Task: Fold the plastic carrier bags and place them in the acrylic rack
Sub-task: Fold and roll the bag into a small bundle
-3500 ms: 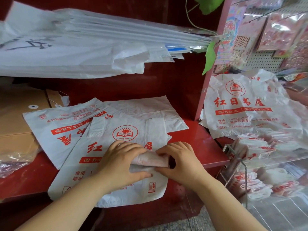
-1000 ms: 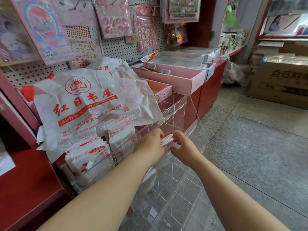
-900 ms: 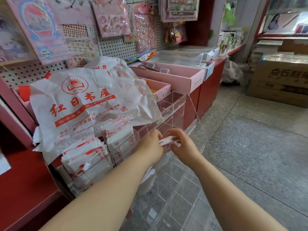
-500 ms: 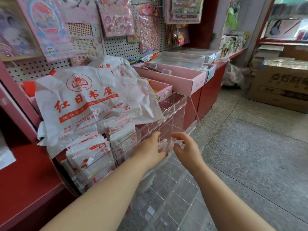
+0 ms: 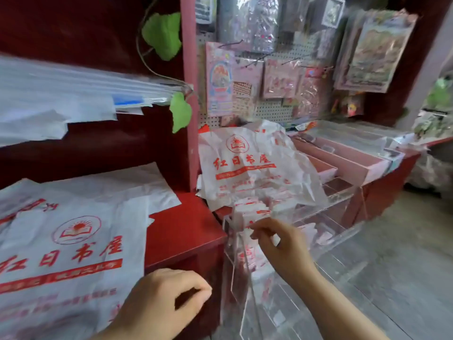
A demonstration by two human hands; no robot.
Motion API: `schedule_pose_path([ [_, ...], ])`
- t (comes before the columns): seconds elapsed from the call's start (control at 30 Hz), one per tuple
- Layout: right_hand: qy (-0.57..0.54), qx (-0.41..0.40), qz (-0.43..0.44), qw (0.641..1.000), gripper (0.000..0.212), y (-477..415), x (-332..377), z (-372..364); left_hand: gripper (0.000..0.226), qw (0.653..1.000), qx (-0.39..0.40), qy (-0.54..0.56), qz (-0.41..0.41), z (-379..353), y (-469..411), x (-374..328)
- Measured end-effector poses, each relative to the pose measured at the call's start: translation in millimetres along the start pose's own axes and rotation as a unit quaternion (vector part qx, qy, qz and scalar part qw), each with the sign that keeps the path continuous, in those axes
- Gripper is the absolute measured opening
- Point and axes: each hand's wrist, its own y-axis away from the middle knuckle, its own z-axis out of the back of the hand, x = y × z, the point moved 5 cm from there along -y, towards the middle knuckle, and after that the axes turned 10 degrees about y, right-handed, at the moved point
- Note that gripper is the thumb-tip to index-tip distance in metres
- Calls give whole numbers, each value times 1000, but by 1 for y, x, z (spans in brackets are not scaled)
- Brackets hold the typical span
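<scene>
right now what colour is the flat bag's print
Red on the white flat bag; head view.

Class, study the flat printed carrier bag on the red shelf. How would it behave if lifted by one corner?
The carrier bag would probably flop and drape, since it lies thin and creased on the red shelf. It looks very light, a mere film. It may slide easily, resting on another white bag.

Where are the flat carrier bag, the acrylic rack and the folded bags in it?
flat carrier bag (image 5: 73,241), head view, on its printed front.
acrylic rack (image 5: 348,207), head view, on its clear front wall.
folded bags (image 5: 251,212), head view, on the front stack's top.
</scene>
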Motion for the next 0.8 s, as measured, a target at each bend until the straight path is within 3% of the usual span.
schedule_pose_path([
  [0.1,-3,86,79,993,19,-1,58,-48,12,997,-59,-27,29,52,55,25],
  [0.23,42,142,211,966,28,6,119,-117,41,981,-83,-143,100,99,108,59],
  [0.33,94,151,266,947,30,9,141,-153,52,960,-49,-222,165,109,131,92],
  [0.4,125,160,260,944,35,5,146,-169,55,948,-24,-247,199,111,139,105],
  [0.5,135,165,260,942,55,3,148,-182,62,926,31,-282,250,120,137,121],
  [0.57,135,202,234,941,68,2,145,-185,94,914,65,-315,249,129,128,128],
  [0.6,139,212,226,941,67,2,145,-186,115,921,27,-323,217,133,125,133],
  [0.67,168,182,254,935,47,6,148,-184,133,912,56,-346,214,143,123,141],
  [0.73,197,132,283,929,34,12,153,-183,115,928,8,-303,214,152,119,139],
  [0.8,217,111,303,922,32,18,158,-185,83,928,24,-293,228,152,122,131],
])
